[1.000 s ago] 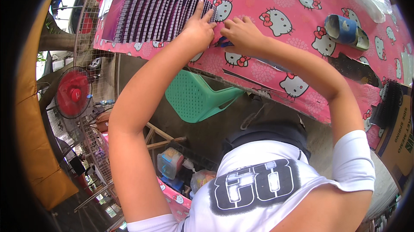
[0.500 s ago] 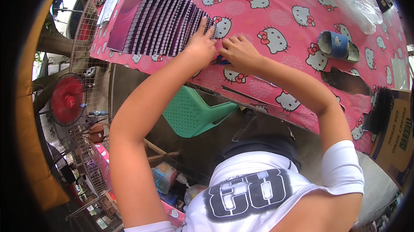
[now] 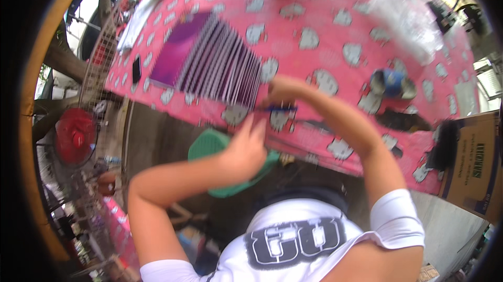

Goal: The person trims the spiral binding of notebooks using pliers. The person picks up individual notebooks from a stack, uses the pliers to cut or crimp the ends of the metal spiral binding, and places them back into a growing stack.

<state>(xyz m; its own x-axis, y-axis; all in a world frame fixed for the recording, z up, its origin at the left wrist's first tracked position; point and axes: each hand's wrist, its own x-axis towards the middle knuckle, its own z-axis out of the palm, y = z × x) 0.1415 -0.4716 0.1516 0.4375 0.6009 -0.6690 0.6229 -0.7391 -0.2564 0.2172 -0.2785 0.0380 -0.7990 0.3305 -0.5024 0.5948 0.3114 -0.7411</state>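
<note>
Black phone, 10 o'clock. Purple spiral notebooks, fanned on pink surface, 11 o'clock. Left hand, blurred, fingers apart, 6 o'clock. Blue implement, 2 o'clock; right hand at its 12 o'clock, curled, grip cannot be told. Blue slipper, rightmost.

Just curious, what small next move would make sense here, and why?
Perhaps rest the left hand on the overlapping notebooks to steady them: it looks off them, while the right hand is by a slim blue object near their right end.
</note>
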